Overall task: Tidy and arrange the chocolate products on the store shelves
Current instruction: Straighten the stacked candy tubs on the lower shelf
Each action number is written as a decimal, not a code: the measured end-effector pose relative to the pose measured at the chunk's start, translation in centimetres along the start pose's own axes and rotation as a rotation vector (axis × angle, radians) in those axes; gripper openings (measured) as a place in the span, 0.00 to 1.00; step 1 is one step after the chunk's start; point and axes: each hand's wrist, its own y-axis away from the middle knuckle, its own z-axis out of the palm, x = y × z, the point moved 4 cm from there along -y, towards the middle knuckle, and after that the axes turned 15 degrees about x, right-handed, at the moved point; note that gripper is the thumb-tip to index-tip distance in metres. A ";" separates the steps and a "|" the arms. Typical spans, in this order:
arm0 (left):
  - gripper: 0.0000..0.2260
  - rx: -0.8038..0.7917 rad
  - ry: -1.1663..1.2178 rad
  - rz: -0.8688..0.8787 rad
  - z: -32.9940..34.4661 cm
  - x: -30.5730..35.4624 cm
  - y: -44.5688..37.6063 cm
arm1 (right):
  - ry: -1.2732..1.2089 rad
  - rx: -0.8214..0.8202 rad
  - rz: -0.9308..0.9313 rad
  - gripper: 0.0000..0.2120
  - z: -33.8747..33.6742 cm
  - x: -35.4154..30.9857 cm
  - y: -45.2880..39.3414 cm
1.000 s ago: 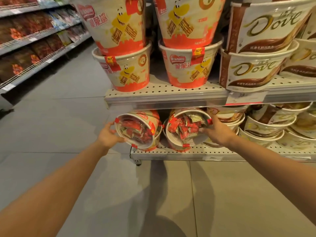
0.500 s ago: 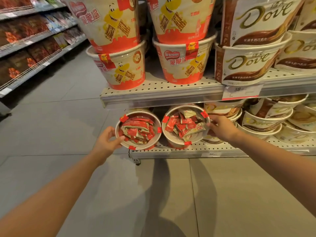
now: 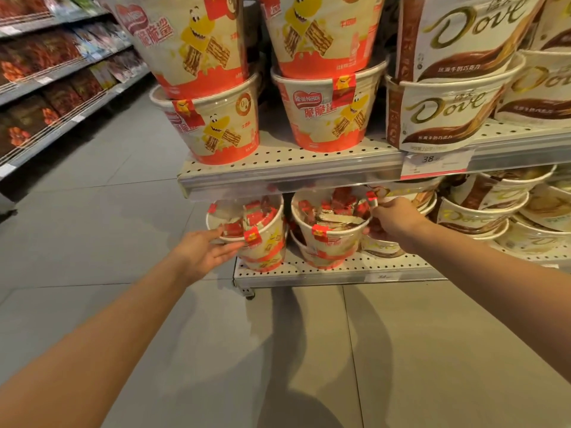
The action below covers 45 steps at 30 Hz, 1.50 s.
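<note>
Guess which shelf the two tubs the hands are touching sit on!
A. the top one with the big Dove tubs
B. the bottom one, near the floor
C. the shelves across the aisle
B: the left hand touches one red-and-white tub and the right hand grips the rim of the other tub; both stand on the bottom shelf, under the shelf holding the big Dove tubs.

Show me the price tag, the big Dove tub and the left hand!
price tag (image 3: 437,163), head view, its white middle.
Dove tub (image 3: 445,114), head view, on the front label.
left hand (image 3: 200,253), head view, on the palm.
</note>
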 end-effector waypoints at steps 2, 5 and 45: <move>0.09 0.015 -0.008 -0.027 0.7 0.2 -0.4 | -0.004 0.021 0.008 0.09 0.3 0.0 -0.1; 0.12 0.052 -0.040 -0.010 1.0 0.5 -0.9 | 0.007 0.026 0.013 0.09 0.6 -0.3 -0.1; 0.20 -0.029 -1.151 1.222 1.6 1.5 -0.1 | 1.169 0.036 -1.279 0.17 6.1 -3.4 3.8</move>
